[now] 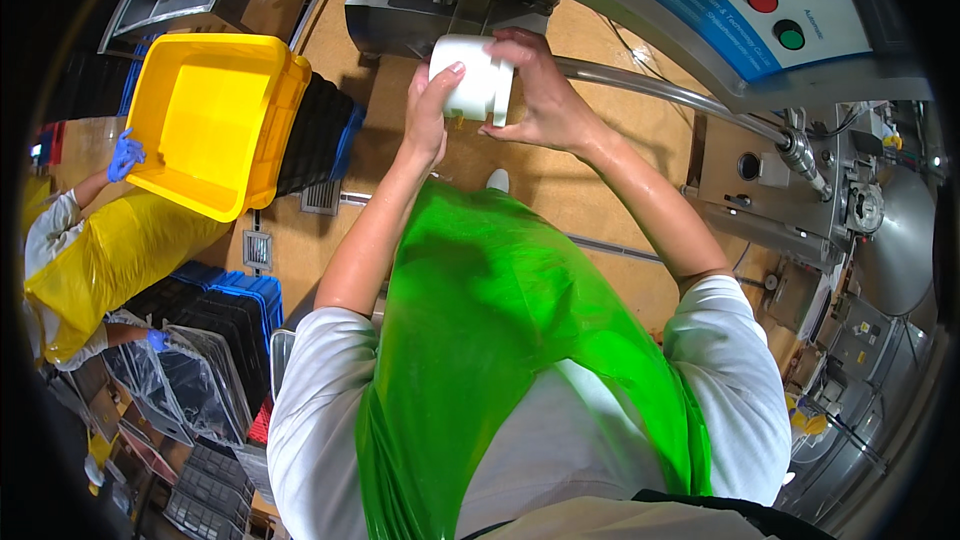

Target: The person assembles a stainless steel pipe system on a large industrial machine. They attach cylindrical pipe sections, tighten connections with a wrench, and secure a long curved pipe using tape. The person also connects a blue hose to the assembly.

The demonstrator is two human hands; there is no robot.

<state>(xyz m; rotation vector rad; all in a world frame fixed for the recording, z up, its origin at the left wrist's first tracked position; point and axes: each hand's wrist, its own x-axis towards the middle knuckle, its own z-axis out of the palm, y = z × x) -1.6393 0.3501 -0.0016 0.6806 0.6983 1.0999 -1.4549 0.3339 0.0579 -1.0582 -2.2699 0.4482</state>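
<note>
Where a steel machine housing (800, 83) arches across the far right, a person in a green plastic apron (480, 270) holds a white cylindrical part (465, 85).

Left of the apron, a yellow crate (200, 120) leans with a co-worker's blue-gloved hand (125, 155) at its rim; the white cylindrical part is at far centre, raised between the person's hands. As far as shows, it is picked up but neither set down nor fitted anywhere; how much handling remains cannot be told. It looks smooth and glossy, washed out by glare, with a curved wall and a straight-edged step on its right. The left hand (427, 105) grips it, thumb across its face; the right hand (540, 90), slightly blurred, grips its right edge.
</note>
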